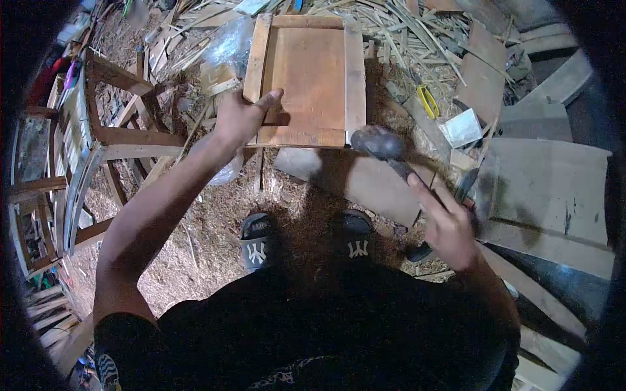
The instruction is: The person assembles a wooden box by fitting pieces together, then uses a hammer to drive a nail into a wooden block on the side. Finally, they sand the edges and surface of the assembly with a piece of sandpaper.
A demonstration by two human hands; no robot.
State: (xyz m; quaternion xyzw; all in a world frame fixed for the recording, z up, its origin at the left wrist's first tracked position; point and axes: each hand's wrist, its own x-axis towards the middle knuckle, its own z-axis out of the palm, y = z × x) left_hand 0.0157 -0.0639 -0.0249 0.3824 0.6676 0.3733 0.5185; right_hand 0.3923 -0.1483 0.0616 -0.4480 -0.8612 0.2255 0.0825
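A framed wooden panel [305, 85] stands in front of me, its broad inner face toward me. My left hand [246, 117] grips its lower left side, thumb over the front of the frame and the other fingers hidden behind the edge. In my right hand [447, 225] is the handle of a mallet with a dark, rounded head [377, 142]. The mallet head is at the panel's lower right corner; whether they touch I cannot tell. Below the panel, a flat board [365, 189] lies on the sawdust.
A wooden frame structure [124, 137] stands at the left. Yellow-handled tool [428, 101] and a pale block [463, 128] lie right of the panel. Large boards [548, 189] fill the right side. Thin wood strips [417, 32] and clear plastic [229, 45] are at the back. My sandalled feet are below.
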